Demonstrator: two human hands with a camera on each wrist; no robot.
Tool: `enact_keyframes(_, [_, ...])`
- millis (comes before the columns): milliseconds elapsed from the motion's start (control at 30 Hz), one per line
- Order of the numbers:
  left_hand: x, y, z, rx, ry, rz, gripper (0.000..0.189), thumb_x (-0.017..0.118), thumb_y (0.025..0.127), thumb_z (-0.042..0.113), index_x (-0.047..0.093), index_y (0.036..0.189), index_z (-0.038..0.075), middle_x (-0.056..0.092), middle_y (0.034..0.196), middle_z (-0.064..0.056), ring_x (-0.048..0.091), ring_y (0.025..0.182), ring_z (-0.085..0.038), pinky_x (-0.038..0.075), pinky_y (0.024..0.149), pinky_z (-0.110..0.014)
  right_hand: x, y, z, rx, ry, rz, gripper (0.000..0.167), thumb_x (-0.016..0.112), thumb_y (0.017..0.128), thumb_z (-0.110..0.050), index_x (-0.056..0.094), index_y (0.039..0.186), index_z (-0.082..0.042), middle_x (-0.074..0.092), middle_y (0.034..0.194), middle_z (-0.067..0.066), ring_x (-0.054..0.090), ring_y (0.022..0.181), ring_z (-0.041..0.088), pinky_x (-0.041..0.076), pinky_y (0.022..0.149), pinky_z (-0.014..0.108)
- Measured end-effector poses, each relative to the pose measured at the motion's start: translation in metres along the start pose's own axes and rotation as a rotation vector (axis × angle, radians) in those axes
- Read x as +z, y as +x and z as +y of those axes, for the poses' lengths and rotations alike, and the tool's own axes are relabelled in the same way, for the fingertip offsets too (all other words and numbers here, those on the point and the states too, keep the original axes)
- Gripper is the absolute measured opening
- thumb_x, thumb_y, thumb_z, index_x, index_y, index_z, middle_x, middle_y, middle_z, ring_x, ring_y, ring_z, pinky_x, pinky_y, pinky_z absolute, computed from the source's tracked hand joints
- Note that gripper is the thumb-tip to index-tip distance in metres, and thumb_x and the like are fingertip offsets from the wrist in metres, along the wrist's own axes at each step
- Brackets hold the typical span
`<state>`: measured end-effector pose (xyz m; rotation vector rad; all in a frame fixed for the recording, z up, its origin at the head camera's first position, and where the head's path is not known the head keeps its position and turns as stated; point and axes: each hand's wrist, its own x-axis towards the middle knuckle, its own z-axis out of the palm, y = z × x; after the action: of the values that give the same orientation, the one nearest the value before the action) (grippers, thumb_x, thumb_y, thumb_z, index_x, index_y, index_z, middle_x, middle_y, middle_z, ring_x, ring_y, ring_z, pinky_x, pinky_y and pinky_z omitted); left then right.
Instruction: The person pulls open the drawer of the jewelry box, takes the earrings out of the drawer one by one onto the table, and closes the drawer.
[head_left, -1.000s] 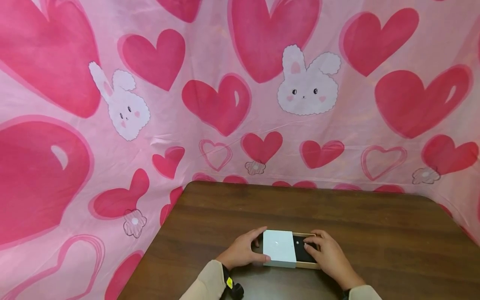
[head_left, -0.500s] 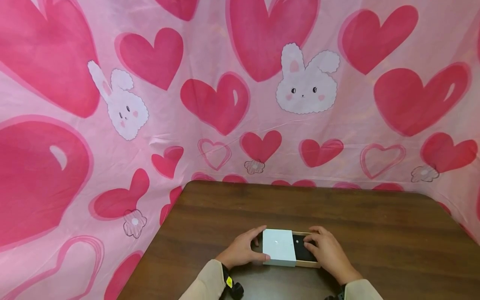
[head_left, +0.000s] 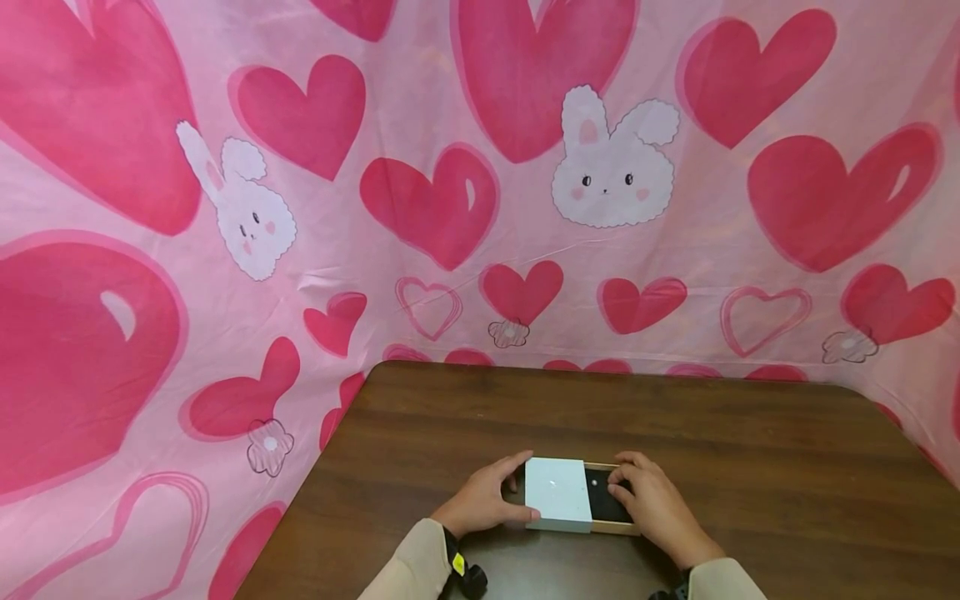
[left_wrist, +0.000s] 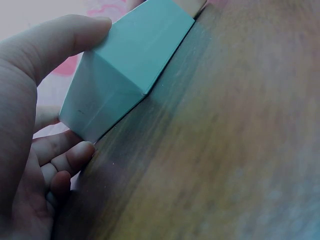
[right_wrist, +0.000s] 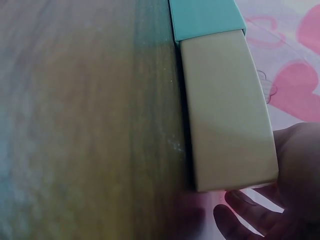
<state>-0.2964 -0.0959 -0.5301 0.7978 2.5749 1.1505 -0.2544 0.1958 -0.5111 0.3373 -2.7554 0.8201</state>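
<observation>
On the tabletop (head_left: 480, 408), the tray (right_wrist: 227, 110) is only partway out; my left hand (head_left: 483, 502) grips the white box sleeve (head_left: 557, 492), fingers wide; my right hand (head_left: 662, 506) curls, its hold unclear.

A dark brown wood-grain table (head_left: 712, 433) spreads out around the fingers (head_left: 517, 460), its rounded far corners well beyond them. Past its far edge rises pink fabric (head_left: 525, 204), lightly creased, which also runs along to the left of the fingers. Red hearts (head_left: 843, 204) cover it, with sketchy flowers (head_left: 510, 333) low down beyond the fingers. One white rabbit head (head_left: 615, 190) is printed higher up beyond them, a second rabbit head (head_left: 257, 221) farther left. A pale sheen (head_left: 573, 571) lies on the table nearer than the fingers.
</observation>
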Motion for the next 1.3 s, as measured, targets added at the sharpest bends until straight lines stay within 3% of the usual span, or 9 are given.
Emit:
enact_keyframes(433, [0.0010, 0.0001, -0.0010, -0.003, 0.001, -0.003, 0.090, 0.078, 0.075, 0.056, 0.036, 0.151, 0.030, 0.051, 0.124, 0.012, 0.049, 0.097, -0.008, 0.042, 0.079, -0.033, -0.0026, -0.0022, -0.0017, 0.016, 0.014, -0.005, 0.012, 0.073, 0.086, -0.007, 0.066, 0.084, -0.017, 0.057, 0.124, 0.014, 0.054, 0.113, 0.036, 0.043, 0.091, 0.053])
enact_keyframes(833, [0.0012, 0.0000, -0.0039, 0.016, -0.025, -0.009, 0.089, 0.077, 0.076, 0.054, 0.036, 0.152, 0.030, 0.052, 0.114, 0.014, 0.050, 0.094, -0.008, 0.043, 0.076, -0.031, -0.0043, -0.0042, -0.0028, 0.049, 0.031, -0.025, 0.010, 0.071, 0.089, -0.009, 0.066, 0.086, -0.017, 0.055, 0.127, 0.012, 0.054, 0.114, 0.033, 0.044, 0.089, 0.051])
enact_keyframes(1300, [0.0009, 0.0000, -0.0015, -0.004, -0.022, -0.007, 0.089, 0.078, 0.076, 0.054, 0.037, 0.151, 0.031, 0.052, 0.116, 0.015, 0.049, 0.094, -0.008, 0.043, 0.077, -0.032, -0.0031, -0.0044, -0.0008, 0.022, 0.047, 0.037, 0.009, 0.070, 0.090, -0.008, 0.067, 0.086, -0.016, 0.058, 0.124, 0.011, 0.056, 0.112, 0.032, 0.044, 0.089, 0.051])
